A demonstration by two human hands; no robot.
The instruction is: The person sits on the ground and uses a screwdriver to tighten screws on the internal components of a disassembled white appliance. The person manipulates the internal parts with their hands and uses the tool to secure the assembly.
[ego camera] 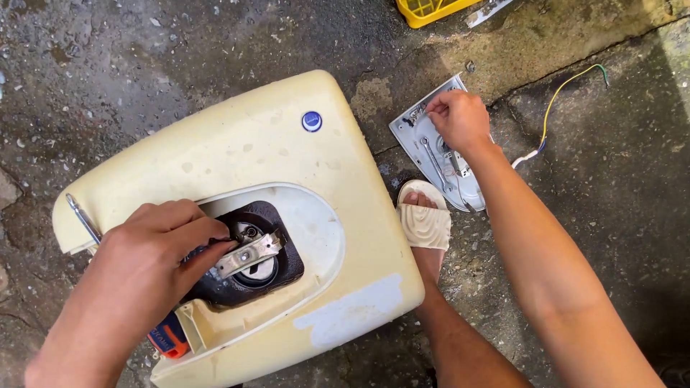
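On wet concrete floor (pixel 144 65), the left hand (pixel 144 266) pinches a metal bracket (pixel 248 253) inside the cream water-heater casing (pixel 237 158)'s opening, best kept steady, while the right hand (pixel 460 118), fingers closed, picks something small from the grey cover plate (pixel 413 136) beside a sandalled foot (pixel 424 223).

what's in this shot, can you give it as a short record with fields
setting: wet concrete ground, seen from above
main thing: cream plastic appliance casing lying flat, with an opening on its face
in the opening: metal bracket across a round fitting
left hand: at the opening, fingers on the bracket
right hand: reaching to a grey cover panel on the ground, pinching something small I cannot make out
also there: sandalled foot, yellow and green wire, yellow crate, orange tool handle
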